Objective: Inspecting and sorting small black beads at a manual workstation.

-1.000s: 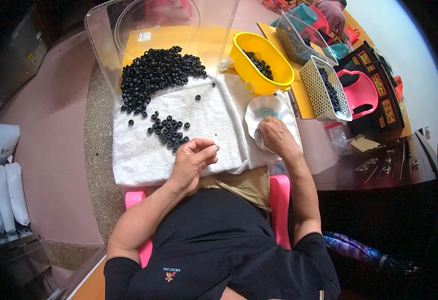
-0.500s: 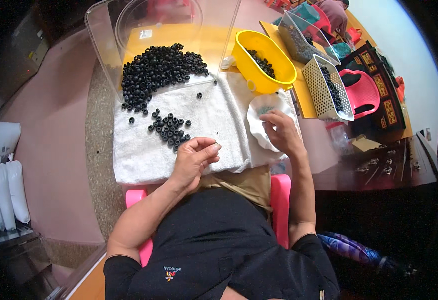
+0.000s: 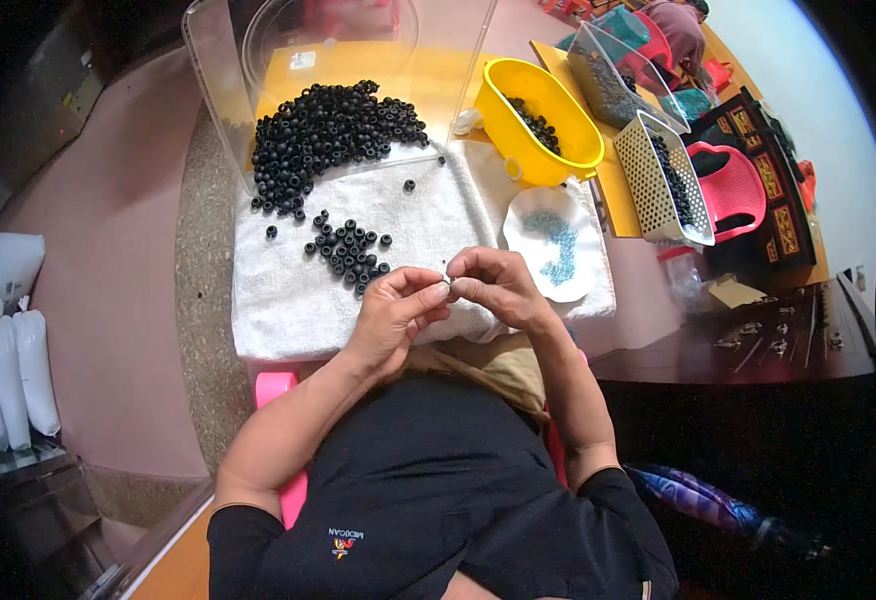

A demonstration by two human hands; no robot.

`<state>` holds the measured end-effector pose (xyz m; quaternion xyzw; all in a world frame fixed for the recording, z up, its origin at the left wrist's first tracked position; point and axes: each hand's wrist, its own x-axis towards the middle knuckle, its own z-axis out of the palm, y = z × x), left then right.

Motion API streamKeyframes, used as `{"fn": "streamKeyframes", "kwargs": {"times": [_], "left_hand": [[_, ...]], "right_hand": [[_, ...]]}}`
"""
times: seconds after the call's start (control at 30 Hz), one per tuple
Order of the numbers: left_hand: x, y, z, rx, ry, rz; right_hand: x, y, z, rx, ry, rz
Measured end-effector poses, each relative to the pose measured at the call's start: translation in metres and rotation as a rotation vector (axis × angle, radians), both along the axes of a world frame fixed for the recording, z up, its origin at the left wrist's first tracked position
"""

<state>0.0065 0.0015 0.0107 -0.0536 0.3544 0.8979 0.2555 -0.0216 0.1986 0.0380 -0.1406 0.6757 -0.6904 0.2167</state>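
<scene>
My left hand [image 3: 396,312] and my right hand [image 3: 503,285] meet above the near part of a white towel [image 3: 428,220], fingertips pinched together and almost touching. Between them is something tiny, too small to name. Beside my right hand lies a white scalloped dish [image 3: 582,275] holding small teal pieces [image 3: 560,242]. A loose cluster of black round pieces with holes [image 3: 351,245] rests on the towel just beyond my left hand. Farther back, a large heap of the same black pieces [image 3: 328,130] spills from a clear plastic box [image 3: 220,95] lying with its open side toward me.
A yellow tub [image 3: 586,160] with black pieces stands behind the dish. To its right are a white perforated basket [image 3: 648,205] and a clear bin [image 3: 598,85], both containing dark pieces. A pink chair [image 3: 743,190] and a folded umbrella [image 3: 693,495] are at the right. White sacks [image 3: 33,370] stand left.
My right hand has left the dish and come leftward to my left hand, uncovering the teal pieces. My left hand stays pinched in nearly the same place. The view has shifted slightly.
</scene>
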Motion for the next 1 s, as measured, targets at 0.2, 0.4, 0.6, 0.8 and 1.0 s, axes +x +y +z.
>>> {"fn": "streamKeyframes", "kwargs": {"times": [0.2, 0.4, 0.6, 0.8, 1.0], "left_hand": [[-0.002, -0.001, -0.002, 0.028, 0.002, -0.034], [-0.001, -0.002, 0.002, 0.008, -0.049, -0.035], [-0.002, -0.003, -0.002, 0.051, -0.057, -0.028], [-0.004, -0.002, -0.003, 0.116, -0.07, 0.017], [-0.006, -0.002, -0.008, 0.098, -0.072, 0.034]], "right_hand": [[-0.002, -0.002, -0.008, -0.1, -0.039, -0.017], [0.006, -0.008, -0.009, -0.149, -0.053, -0.082], [0.012, -0.016, -0.019, -0.03, 0.289, -0.178], [0.021, -0.025, -0.017, 0.216, 0.725, -0.259], [-0.014, -0.005, 0.012, 0.357, 0.545, -0.129]]}}
